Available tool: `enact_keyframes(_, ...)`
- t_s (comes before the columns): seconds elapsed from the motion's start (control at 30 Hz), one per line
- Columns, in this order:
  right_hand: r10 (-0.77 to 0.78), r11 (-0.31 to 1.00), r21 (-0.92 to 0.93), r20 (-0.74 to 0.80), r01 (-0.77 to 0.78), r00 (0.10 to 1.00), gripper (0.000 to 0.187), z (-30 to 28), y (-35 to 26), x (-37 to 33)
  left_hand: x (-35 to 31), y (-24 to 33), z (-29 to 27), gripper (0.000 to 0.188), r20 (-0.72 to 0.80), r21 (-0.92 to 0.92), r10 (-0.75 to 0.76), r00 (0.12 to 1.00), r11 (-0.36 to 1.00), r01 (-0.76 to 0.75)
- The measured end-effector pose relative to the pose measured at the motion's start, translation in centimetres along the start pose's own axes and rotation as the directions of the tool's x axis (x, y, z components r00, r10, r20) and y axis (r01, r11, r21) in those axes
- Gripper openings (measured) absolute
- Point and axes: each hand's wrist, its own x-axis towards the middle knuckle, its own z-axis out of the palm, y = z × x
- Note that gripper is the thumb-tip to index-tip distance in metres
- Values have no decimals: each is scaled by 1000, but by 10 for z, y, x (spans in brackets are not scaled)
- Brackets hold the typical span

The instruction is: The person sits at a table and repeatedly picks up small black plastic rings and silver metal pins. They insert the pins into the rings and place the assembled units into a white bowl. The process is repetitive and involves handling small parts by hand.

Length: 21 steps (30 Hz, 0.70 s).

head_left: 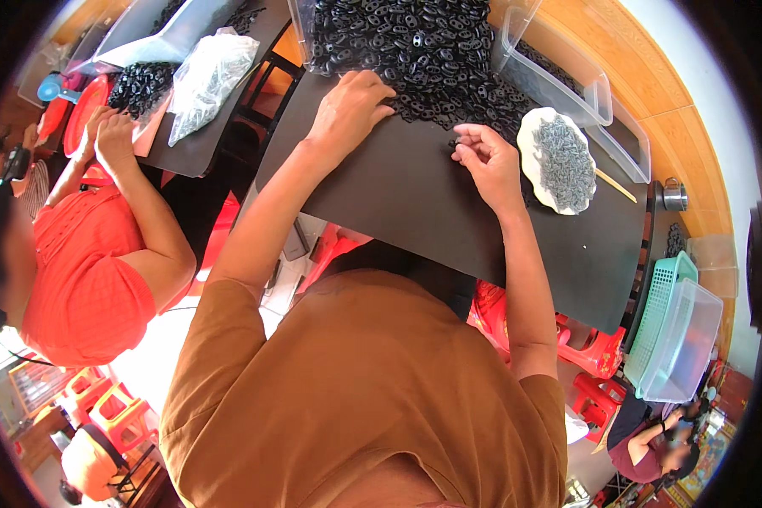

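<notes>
A heap of small black oval pieces with holes (415, 63) covers the far side of the dark table. At its near left edge my left hand (347, 110) rests with bent fingers, thumb and forefinger apart, touching the loose pieces. My right hand (489, 165) is just off the near edge of the heap, thumb and forefinger pinched on a small black piece (454, 145). Right of that hand lies a cream scalloped plate (529, 157) filled with small grey translucent bits (565, 161). A thin wooden stick (615, 184) pokes out from under the plate's right side.
Clear plastic bins (597, 100) stand at the far right. A green basket (652, 317) with clear tubs is beyond the right edge. To the left, a co-worker in red (102, 271) works at another table (199, 148) with black pieces and a plastic bag (214, 76).
</notes>
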Motion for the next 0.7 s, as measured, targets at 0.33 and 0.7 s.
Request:
enact_keyframes(0.33, 40, 997, 69, -30, -38, 999, 22, -4, -4, -1, 11, 14, -6, 14, 120, -471, -317, 941, 816, 335)
enact_keyframes(0.7, 21, 986, 162, 104, -37, 994, 26, -1, -1, 0, -5, 52, 37, 21, 514, -791, -273, 814, 217, 572)
